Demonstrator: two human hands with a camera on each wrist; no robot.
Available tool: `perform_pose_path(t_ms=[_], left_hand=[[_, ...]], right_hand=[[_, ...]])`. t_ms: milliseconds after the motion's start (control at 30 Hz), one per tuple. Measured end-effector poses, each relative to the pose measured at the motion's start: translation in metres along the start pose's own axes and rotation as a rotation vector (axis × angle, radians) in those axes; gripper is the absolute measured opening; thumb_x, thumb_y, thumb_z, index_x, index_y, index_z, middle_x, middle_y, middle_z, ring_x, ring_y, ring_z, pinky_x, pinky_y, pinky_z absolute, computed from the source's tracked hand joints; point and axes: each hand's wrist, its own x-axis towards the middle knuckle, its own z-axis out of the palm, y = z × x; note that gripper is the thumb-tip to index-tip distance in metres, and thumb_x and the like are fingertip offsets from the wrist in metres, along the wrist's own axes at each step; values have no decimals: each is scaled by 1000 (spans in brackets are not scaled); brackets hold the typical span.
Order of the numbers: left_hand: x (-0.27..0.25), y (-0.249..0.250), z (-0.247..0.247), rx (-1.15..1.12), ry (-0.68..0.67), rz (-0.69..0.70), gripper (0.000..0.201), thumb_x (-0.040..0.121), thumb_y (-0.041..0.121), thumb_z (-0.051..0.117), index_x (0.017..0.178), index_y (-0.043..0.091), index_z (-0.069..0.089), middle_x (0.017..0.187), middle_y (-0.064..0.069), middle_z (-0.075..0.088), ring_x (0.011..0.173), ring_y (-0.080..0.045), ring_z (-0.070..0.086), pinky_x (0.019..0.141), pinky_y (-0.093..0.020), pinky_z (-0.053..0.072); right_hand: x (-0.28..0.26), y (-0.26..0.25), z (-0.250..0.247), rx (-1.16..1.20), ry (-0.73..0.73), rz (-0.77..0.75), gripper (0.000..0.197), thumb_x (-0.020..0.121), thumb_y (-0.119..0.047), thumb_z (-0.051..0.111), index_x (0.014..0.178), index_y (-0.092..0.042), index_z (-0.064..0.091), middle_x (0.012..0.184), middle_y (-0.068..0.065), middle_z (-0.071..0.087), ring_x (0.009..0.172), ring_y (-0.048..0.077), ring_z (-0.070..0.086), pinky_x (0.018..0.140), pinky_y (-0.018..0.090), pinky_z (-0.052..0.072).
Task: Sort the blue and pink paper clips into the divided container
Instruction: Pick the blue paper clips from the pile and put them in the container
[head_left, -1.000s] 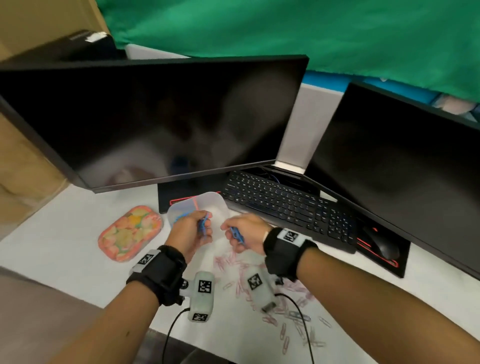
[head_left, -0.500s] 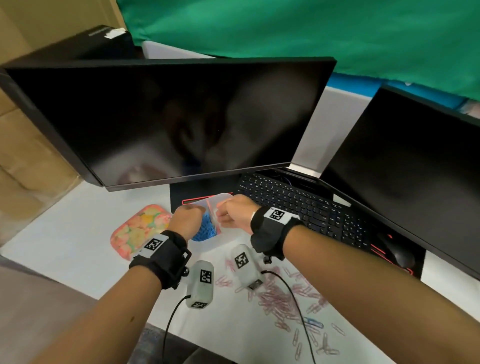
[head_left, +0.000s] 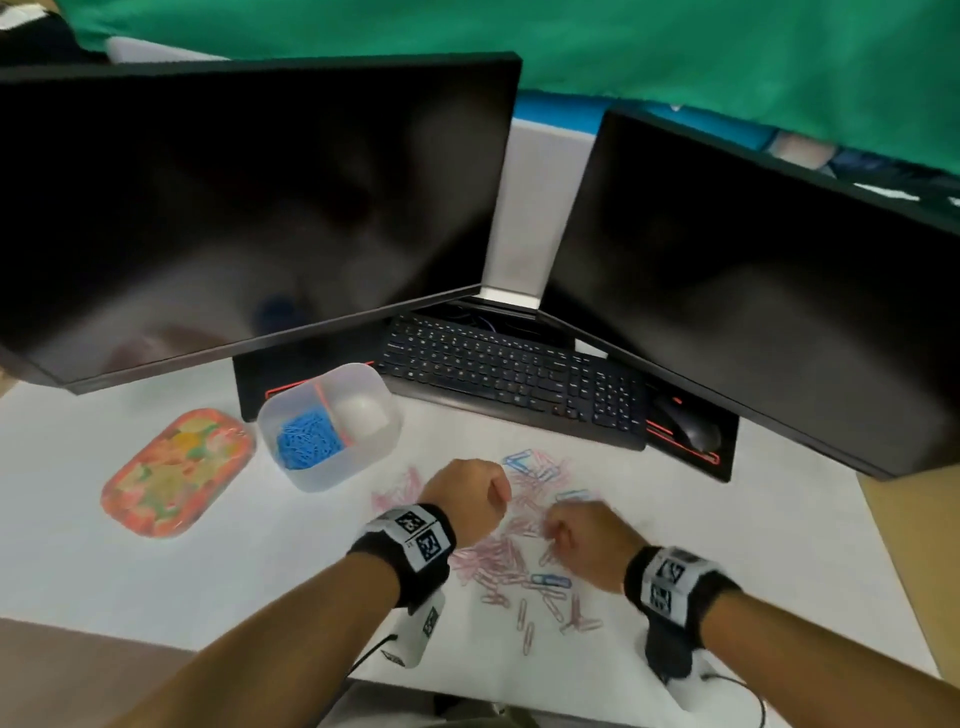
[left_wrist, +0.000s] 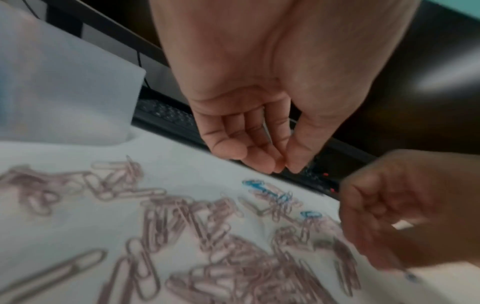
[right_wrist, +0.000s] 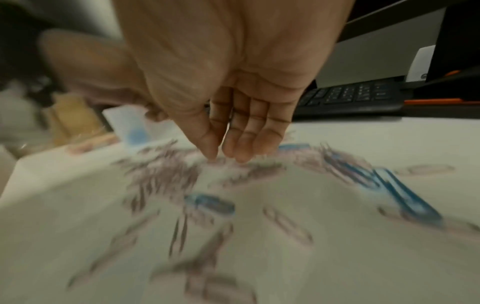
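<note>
Finds both hands low in the centre of the head view, apart, hovering over the scattered paper clips on the white table (head_left: 218, 582). Shows the left hand (head_left: 467, 499) with fingers loosely curled and thumb tip close to the fingertips in its wrist view, with nothing visible between them. Shows the right hand (head_left: 582, 540) lower right of it, fingers fairly straight, tips down at the pink clips (head_left: 498, 561). Cannot tell through the blur whether a clip is pinched there.

Places the divided container (head_left: 322, 475) upper left of the hands, standing on the table and well apart from the right hand. Holds a heap of blue clips (head_left: 306, 441) in its left compartment and nothing recognisable in the right one.

Leaves mostly pink on the table, with a few blue strays. Puts one blue clip (head_left: 550, 579) just below the gap between the hands, long axis running left to right across the frame, closer to the right hand. Puts a second blue clip (head_left: 519, 460) above the gap, just right of the left hand's knuckles, lying aslant.

Looks like picking out the last blue ones. Probably suits the right hand for the lower stray and the left for the upper, then a carry up-left to the container, shorter for the left hand.
</note>
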Motion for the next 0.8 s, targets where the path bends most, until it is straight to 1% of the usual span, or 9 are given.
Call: perform_pose_path(t_ms=[67, 133, 200, 267, 333, 500, 600, 700, 800], left_hand=[[8, 0, 11, 69, -9, -42, 18, 82, 14, 53, 83, 25, 68, 88, 6, 69, 82, -17, 64, 73, -25, 52], [17, 0, 17, 137, -6, -80, 18, 83, 14, 54, 89, 23, 67, 96, 3, 69, 88, -20, 64, 76, -27, 52], [26, 1, 19, 187, 5, -101, 20, 84, 14, 53, 94, 23, 67, 101, 1, 68, 92, -21, 63, 80, -29, 53], [36, 2, 18, 230, 22, -111, 23, 84, 13, 52, 97, 23, 67, 105, 0, 68, 96, -22, 63, 83, -32, 53], [46, 5, 18, 293, 21, -95, 24, 85, 12, 52, 102, 23, 66, 109, -2, 66, 99, -24, 62, 85, -35, 53], [65, 20, 24, 561, -68, 23, 37, 91, 14, 49, 127, 20, 55, 126, -4, 50, 110, -27, 57, 90, -38, 52], [74, 27, 23, 663, -118, 33, 34, 92, 15, 49, 125, 21, 54, 127, -6, 45, 111, -27, 55, 89, -40, 52], [77, 27, 22, 749, -157, 59, 28, 90, 13, 53, 116, 22, 59, 121, -5, 46, 109, -25, 53, 86, -38, 52], [76, 24, 26, 763, -170, 37, 26, 87, 9, 55, 107, 23, 61, 114, -3, 48, 104, -23, 53, 84, -37, 52]], right_hand=[[-10, 12, 22, -106, -22, -46, 15, 84, -22, 55, 97, -25, 62, 102, -4, 64, 93, 17, 60, 84, 29, 49], [-14, 21, 38, -135, -17, -86, 19, 87, -26, 55, 106, -22, 60, 111, -1, 61, 98, 21, 59, 87, 30, 48], [-15, 24, 46, -136, 5, -96, 20, 90, -23, 52, 109, -19, 58, 115, 4, 59, 100, 25, 58, 86, 29, 47], [-14, 26, 50, -108, 43, -107, 20, 91, -16, 49, 109, -15, 57, 113, 7, 58, 99, 27, 56, 82, 27, 43], [-13, 26, 51, -87, 66, -114, 22, 90, -12, 47, 110, -14, 57, 113, 9, 58, 100, 28, 55, 81, 26, 40], [-9, 25, 51, -110, 58, -122, 30, 90, -5, 46, 119, -9, 54, 122, 11, 55, 110, 27, 52, 92, 31, 41], [-8, 27, 51, -168, 63, -153, 28, 91, -4, 44, 117, -6, 53, 119, 14, 55, 108, 30, 53, 91, 36, 44], [-7, 30, 53, -216, 117, -200, 26, 91, -3, 43, 115, -4, 53, 116, 15, 55, 105, 31, 53, 87, 37, 46], [-4, 37, 53, -197, 176, -247, 29, 88, 0, 45, 116, -4, 54, 115, 16, 57, 107, 30, 52, 86, 36, 46]])
